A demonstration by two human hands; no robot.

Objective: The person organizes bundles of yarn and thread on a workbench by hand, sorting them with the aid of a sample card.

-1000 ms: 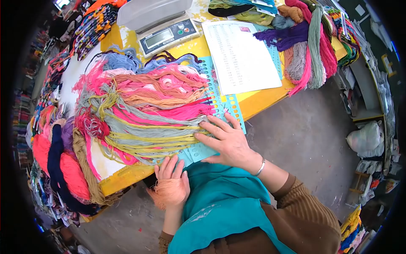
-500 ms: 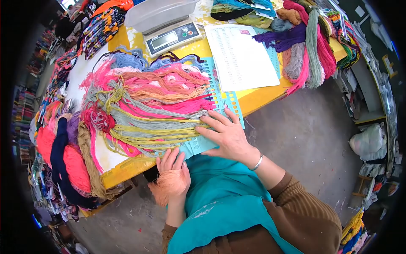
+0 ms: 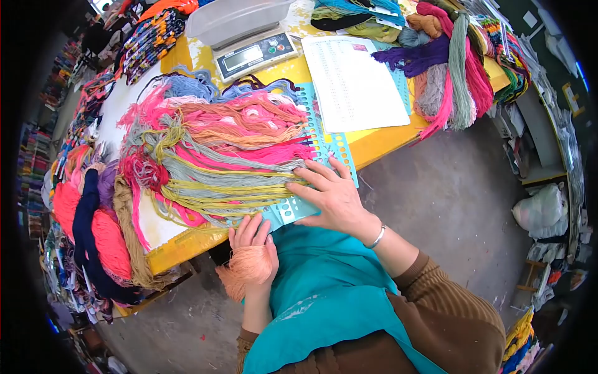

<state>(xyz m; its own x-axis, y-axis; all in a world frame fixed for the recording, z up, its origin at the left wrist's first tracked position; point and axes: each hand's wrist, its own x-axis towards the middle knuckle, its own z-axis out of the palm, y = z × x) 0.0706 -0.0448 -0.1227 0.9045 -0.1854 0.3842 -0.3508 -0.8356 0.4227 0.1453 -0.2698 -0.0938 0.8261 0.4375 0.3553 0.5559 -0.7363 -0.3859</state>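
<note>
My right hand [image 3: 336, 198] lies palm down, fingers spread, on the ends of the yellow-green and grey threads [image 3: 237, 190] and the light-blue punched card [image 3: 288, 212]. A silvery bangle circles its wrist. At the near table edge, the outstretched fingers of my left hand [image 3: 249, 232] rest on the card's lower left corner beside the lowest threads. A peach thread skein [image 3: 249, 267] drapes across the back of this hand and hangs to its left; whether it is looped around is hidden. Pink, orange and grey thread bundles [image 3: 243, 128] run across the card's holes.
A digital scale [image 3: 258, 56] with a plastic tub [image 3: 233, 22] stands at the back. A printed sheet [image 3: 358, 87] lies right of the threads. Coloured skeins [image 3: 461, 75] hang over the right table corner; more skeins [image 3: 112, 243] crowd the left edge of the yellow table [image 3: 180, 252].
Both hands hold nearly the same places, with the left fingers shifted very slightly. The whole view has moved a little; the threads look unchanged.
</note>
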